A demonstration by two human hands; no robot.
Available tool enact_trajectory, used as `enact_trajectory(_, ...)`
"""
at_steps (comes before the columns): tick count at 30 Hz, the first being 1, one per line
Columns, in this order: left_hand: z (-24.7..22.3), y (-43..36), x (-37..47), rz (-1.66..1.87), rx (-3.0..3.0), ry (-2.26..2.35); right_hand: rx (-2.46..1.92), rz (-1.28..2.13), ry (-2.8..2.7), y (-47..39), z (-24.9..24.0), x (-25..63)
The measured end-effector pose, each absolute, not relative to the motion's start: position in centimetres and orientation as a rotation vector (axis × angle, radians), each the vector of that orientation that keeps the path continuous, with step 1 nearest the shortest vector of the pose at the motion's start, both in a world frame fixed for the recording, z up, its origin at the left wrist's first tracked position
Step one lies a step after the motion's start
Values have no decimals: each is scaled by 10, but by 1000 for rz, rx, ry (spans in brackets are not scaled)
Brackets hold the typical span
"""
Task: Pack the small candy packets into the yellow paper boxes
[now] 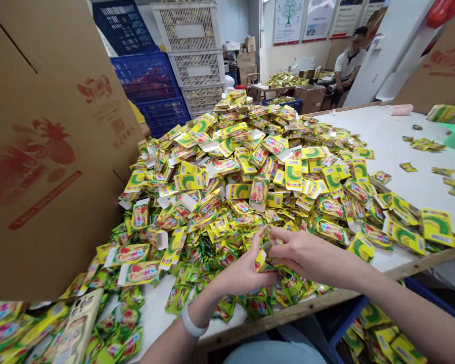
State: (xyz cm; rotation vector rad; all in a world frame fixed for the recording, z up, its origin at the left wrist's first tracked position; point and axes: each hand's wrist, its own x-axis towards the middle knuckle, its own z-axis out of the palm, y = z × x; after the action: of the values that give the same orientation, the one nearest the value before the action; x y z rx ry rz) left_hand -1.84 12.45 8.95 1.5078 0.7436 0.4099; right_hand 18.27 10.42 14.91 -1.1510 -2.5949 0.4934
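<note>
Near the table's front edge, my left hand point(244, 273) is closed around a small yellow candy box point(261, 260), mostly hidden by the fingers. My right hand point(301, 253) meets it from the right, fingers curled and pinched at the box's end. What those fingers grip, if anything, cannot be made out. Beneath both hands lie many small green candy packets point(260, 306). Behind them rises a large heap of yellow and green candy boxes point(235, 167), several with white end flaps standing open.
A big cardboard carton point(53, 151) stands at the left, with a phone point(79, 326) lying below it. A blue crate point(349, 323) of boxes sits under the table's wooden edge point(318, 303). Loose packets point(424, 144) lie at right. Stacked crates point(195, 55) and a seated person point(347, 68) are farther back.
</note>
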Motion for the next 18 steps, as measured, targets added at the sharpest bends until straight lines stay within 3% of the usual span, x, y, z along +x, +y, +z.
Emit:
enact_trajectory(3,86,127,-18,370,1549,717,-1152,558,-2642,104,152,180)
enact_trajectory(9,86,131,-20,349,1423,654,-1114,944,-2068,102,134,192)
enact_trajectory(12,86,132,-21,328,1443,664,-1124,919,-1939,101,118,196)
enact_trajectory(18,85,130,-17,244,1524,688,-1042,1148,-2072,96,102,199)
